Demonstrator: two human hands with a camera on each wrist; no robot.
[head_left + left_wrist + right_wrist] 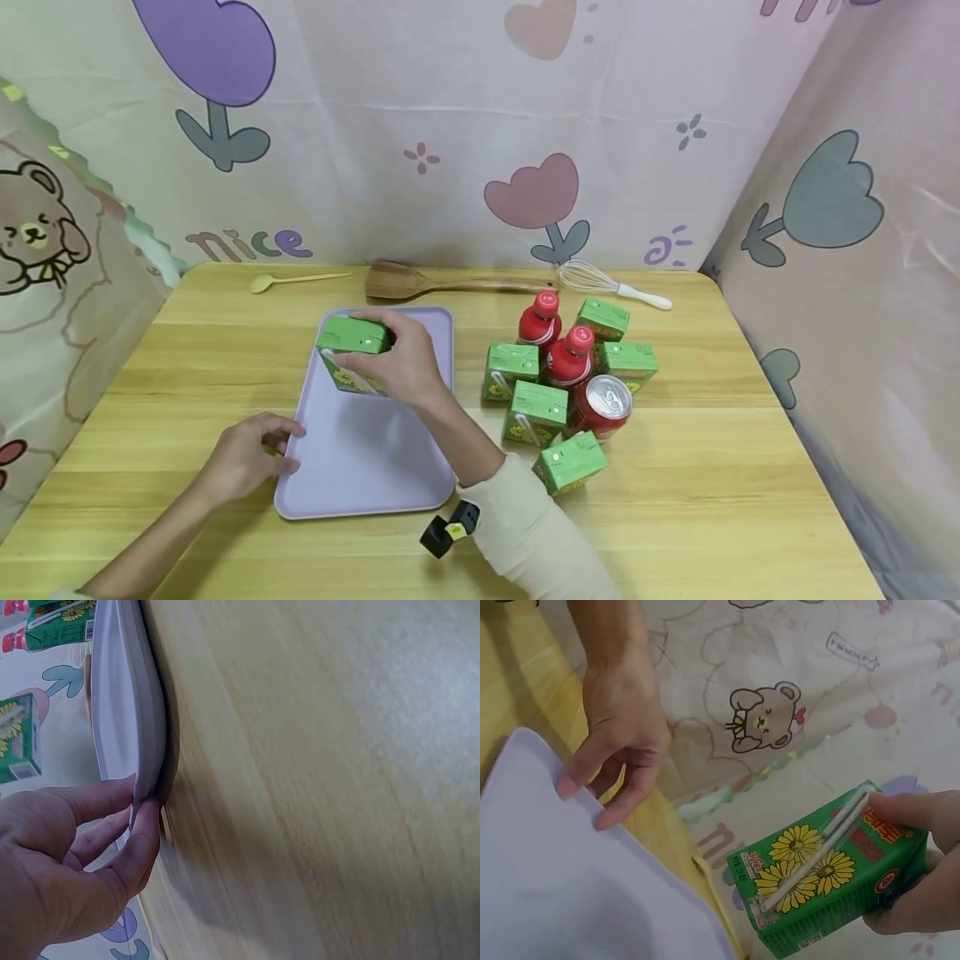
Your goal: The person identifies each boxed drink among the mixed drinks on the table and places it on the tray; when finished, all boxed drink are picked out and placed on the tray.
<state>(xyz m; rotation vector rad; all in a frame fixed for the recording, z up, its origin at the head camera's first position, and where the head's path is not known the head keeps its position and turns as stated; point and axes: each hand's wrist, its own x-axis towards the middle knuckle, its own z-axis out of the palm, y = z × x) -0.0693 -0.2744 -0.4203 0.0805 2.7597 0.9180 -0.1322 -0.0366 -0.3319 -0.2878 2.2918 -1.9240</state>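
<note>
A green drink carton [352,335] with yellow flowers and a straw on its side is held by my right hand [401,357], thumb and fingers gripping opposite sides. In the right wrist view the carton [817,862] hangs above the far part of the lilac tray [375,467]. My left hand [243,457] pinches the tray's left rim; in the left wrist view its thumb and fingers [142,840] lie on either side of that edge. Nothing else lies on the tray.
Right of the tray stand several green cartons [536,408], two red-capped bottles [567,358] and a red can [603,404]. Along the back lie a yellow spoon [262,283], a wooden spatula [397,281] and a whisk [592,277]. A patterned cloth [450,83] hangs behind.
</note>
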